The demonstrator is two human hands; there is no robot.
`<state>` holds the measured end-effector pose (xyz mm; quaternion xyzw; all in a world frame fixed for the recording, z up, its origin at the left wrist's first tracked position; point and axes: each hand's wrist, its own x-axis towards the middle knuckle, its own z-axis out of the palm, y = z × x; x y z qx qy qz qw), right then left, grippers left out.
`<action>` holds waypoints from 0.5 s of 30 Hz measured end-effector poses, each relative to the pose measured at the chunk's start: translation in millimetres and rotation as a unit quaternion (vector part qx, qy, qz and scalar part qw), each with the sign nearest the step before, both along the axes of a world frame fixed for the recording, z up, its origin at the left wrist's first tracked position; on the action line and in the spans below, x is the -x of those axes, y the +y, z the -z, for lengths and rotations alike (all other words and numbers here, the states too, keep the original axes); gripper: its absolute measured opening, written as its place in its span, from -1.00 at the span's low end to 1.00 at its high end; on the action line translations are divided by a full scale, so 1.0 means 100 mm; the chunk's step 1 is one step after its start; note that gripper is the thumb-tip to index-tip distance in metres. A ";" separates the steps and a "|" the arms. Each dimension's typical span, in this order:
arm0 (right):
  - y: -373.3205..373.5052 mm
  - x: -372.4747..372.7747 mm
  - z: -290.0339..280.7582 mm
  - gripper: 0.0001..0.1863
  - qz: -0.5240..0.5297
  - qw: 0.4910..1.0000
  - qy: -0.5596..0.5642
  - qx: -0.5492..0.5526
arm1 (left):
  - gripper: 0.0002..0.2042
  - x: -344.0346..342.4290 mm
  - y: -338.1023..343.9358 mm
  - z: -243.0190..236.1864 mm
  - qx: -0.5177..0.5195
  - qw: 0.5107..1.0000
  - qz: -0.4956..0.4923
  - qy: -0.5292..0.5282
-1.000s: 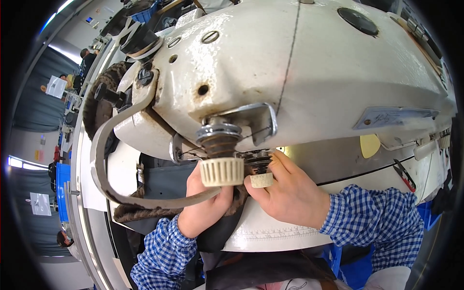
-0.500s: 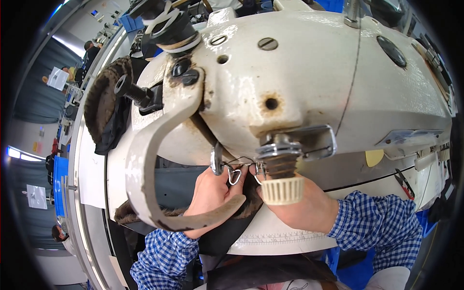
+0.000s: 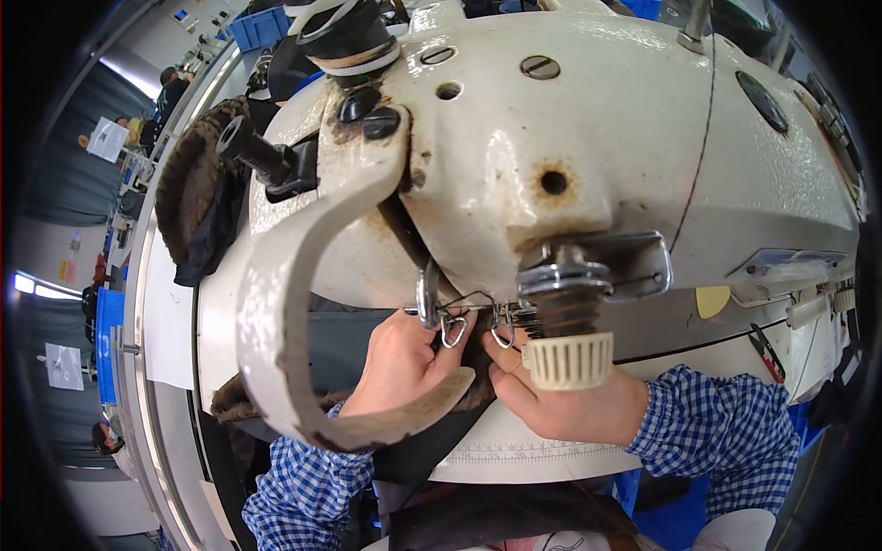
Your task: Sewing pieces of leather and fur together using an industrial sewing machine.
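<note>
1. Dark fur-trimmed cloth (image 3: pixel 415 457) lies near, under the left hand (image 3: pixel 393 360), right hand (image 3: pixel 593 404) beside it; I cannot tell either grip.
2. Curved lever (image 3: pixel 268 317) and ribbed knob (image 3: pixel 571 361) partly block 2 hands.
3. Snips (image 3: pixel 766 353) lie right.

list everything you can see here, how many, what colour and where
Sewing machine: one, white, across upper middle
Curved bar: one, off-white, machine's left front
Ribbed knob: one clearly seen, cream, machine's front
Thread: one, dark, upper right
Fur-trimmed fabric: at least one piece, dark and brown, around left hand
Furry piece: one, brown and black, left of machine
Ruler strip: one, white, table's front edge
Hand tool: one, red and black, right
Bins: several, blue, mainly left
Co-workers: at least two, dark or pale clothes, far left
Left hand: one, blue-white checked sleeve, at fabric
Right hand: one, same sleeve, behind knob
</note>
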<state>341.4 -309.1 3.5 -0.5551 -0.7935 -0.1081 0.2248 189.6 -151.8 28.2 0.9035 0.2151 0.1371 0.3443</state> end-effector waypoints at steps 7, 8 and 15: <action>0.02 0.02 0.08 -0.82 0.000 0.999 0.031 0.009 | -0.91 0.05 0.02 0.03 0.050 0.999 -0.004 0.018; 0.03 0.02 0.11 -0.82 0.007 0.998 0.061 -0.018 | -0.89 0.05 0.00 -0.02 0.053 0.997 -0.014 0.050; 0.04 -0.03 0.20 -0.62 0.088 0.985 0.140 0.042 | -0.66 0.05 -0.25 -0.11 -0.155 0.985 0.075 0.030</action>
